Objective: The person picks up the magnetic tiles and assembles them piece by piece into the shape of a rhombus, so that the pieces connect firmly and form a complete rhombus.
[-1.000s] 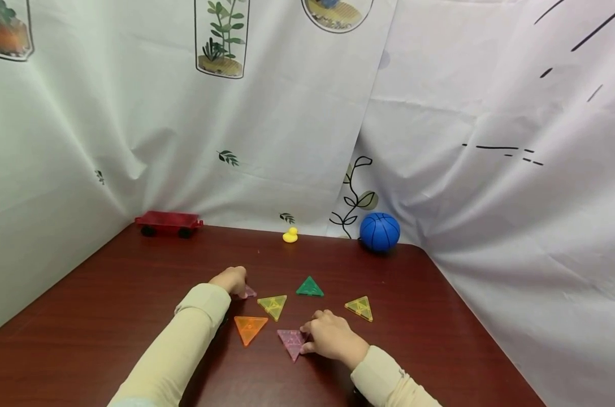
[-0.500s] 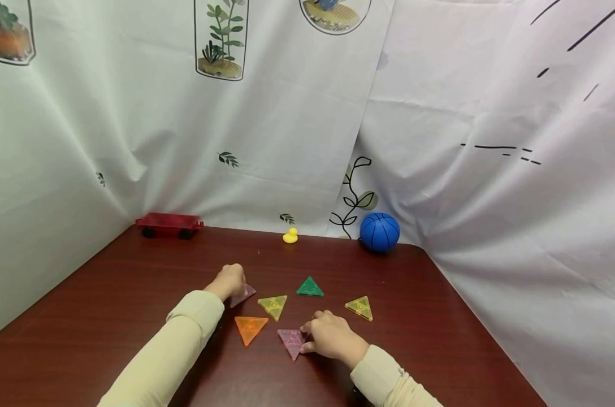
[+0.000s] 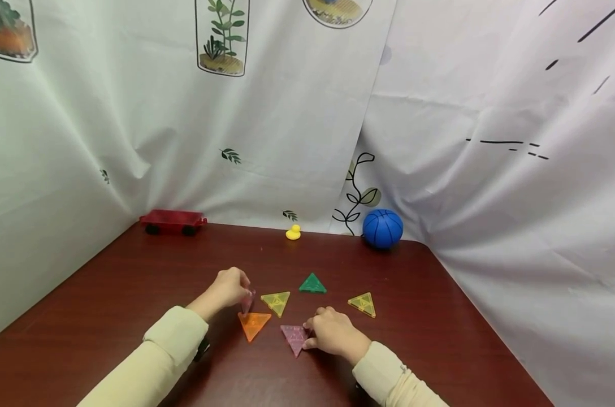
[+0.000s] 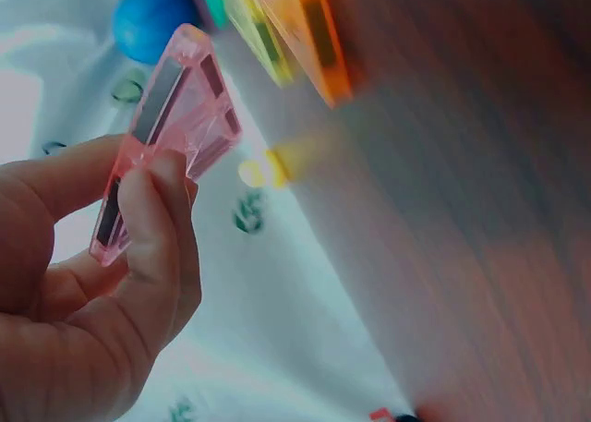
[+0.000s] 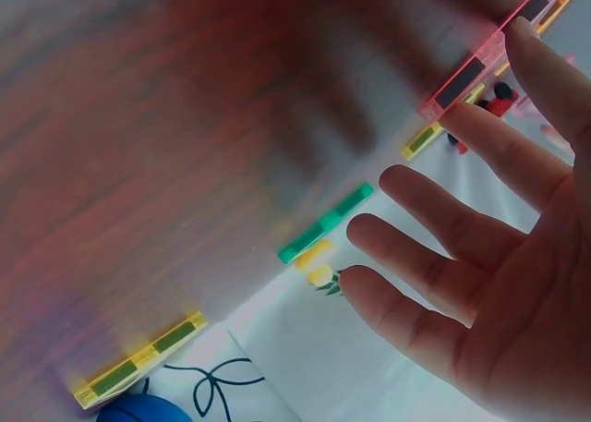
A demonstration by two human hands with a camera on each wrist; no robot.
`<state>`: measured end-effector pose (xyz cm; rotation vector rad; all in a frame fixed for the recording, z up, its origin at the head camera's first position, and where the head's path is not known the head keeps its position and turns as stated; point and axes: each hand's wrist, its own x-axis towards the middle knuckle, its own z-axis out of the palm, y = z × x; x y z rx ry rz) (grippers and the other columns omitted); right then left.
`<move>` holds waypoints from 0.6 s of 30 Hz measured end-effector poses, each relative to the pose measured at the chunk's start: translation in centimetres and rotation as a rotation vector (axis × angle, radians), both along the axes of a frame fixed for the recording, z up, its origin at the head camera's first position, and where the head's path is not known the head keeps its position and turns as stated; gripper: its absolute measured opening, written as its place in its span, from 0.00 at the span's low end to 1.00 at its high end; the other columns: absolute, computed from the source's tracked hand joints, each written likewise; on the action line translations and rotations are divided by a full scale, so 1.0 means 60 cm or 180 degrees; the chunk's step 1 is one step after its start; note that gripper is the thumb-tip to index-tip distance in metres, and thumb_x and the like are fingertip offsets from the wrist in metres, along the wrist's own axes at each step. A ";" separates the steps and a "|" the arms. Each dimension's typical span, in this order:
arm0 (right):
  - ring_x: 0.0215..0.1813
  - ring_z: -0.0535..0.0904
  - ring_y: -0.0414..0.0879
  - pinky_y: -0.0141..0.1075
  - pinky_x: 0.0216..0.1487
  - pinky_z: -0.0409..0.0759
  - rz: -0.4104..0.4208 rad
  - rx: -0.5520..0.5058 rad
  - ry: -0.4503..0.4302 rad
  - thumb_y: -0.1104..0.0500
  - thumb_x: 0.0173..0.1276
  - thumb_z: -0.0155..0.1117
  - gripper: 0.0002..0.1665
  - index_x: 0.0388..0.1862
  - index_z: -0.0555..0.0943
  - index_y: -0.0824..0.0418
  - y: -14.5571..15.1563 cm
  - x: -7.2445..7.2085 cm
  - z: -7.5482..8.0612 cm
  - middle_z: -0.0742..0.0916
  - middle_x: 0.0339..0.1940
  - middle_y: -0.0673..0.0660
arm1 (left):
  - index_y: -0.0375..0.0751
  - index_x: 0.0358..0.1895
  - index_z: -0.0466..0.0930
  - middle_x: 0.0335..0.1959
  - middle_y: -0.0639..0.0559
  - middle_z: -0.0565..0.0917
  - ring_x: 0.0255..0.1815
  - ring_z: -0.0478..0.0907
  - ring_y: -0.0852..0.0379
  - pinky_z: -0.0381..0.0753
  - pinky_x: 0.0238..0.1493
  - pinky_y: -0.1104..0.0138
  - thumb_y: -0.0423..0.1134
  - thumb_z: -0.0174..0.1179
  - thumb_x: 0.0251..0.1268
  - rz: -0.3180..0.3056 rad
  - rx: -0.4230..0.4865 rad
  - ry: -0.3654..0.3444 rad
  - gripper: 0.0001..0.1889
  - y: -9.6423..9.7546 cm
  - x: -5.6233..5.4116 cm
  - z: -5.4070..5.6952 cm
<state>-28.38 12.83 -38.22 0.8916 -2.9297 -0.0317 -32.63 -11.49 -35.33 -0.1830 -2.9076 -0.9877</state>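
My left hand [image 3: 229,287] pinches a translucent pink triangular magnetic tile [image 4: 171,136] between thumb and fingers. That tile stands on edge, its lower corner right at the orange triangular magnetic tile [image 3: 254,324] in the head view. My right hand [image 3: 335,333] rests by a second pink triangular tile [image 3: 294,338], lying flat on the table. In the right wrist view its fingers are spread and fairly straight, thumb and index fingertips at the tile's near edge. A yellow triangular tile [image 3: 276,302] lies between the hands, slightly farther back.
A green triangular tile [image 3: 312,284] lies beyond the hands, another yellow tile [image 3: 363,304] to the right. At the back of the brown table [image 3: 109,294] stand a red toy wagon [image 3: 172,220], a yellow toy duck [image 3: 293,232] and a blue ball [image 3: 382,228] before a white curtain [image 3: 277,130].
My left hand has drawn its pink tile toward me from the table's left side and tipped it up on edge beside the orange tile. The right hand has stayed put.
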 end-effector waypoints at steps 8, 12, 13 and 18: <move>0.35 0.72 0.45 0.39 0.26 0.71 -0.0044 0.0006 0.0012 0.40 0.46 0.65 0.21 0.38 0.82 0.48 0.000 0.002 0.003 0.77 0.30 0.48 | 0.43 0.21 0.78 0.18 0.58 0.76 0.25 0.71 0.57 0.71 0.26 0.66 0.31 0.65 0.40 -0.0394 -0.0068 0.0345 0.05 0.046 0.048 -0.013; 0.34 0.71 0.45 0.38 0.25 0.70 -0.0038 0.0029 0.0025 0.41 0.46 0.65 0.20 0.37 0.82 0.47 -0.001 0.005 0.004 0.76 0.28 0.47 | 0.43 0.19 0.77 0.16 0.59 0.75 0.21 0.71 0.60 0.70 0.24 0.67 0.29 0.63 0.38 -0.0553 -0.0101 0.0403 0.06 0.064 0.062 -0.022; 0.34 0.71 0.45 0.38 0.25 0.70 -0.0038 0.0035 0.0032 0.41 0.46 0.65 0.20 0.37 0.82 0.47 -0.001 0.005 0.004 0.76 0.28 0.47 | 0.42 0.19 0.77 0.15 0.58 0.75 0.19 0.71 0.60 0.70 0.21 0.68 0.28 0.62 0.39 -0.0580 -0.0089 0.0383 0.06 0.068 0.065 -0.024; 0.34 0.71 0.45 0.39 0.26 0.71 -0.0052 0.0051 0.0056 0.41 0.46 0.65 0.19 0.36 0.83 0.47 -0.001 0.008 0.004 0.76 0.27 0.47 | 0.38 0.18 0.72 0.11 0.53 0.72 0.07 0.68 0.63 0.67 0.10 0.71 0.26 0.60 0.41 -0.0616 0.0048 0.0174 0.06 0.084 0.077 -0.033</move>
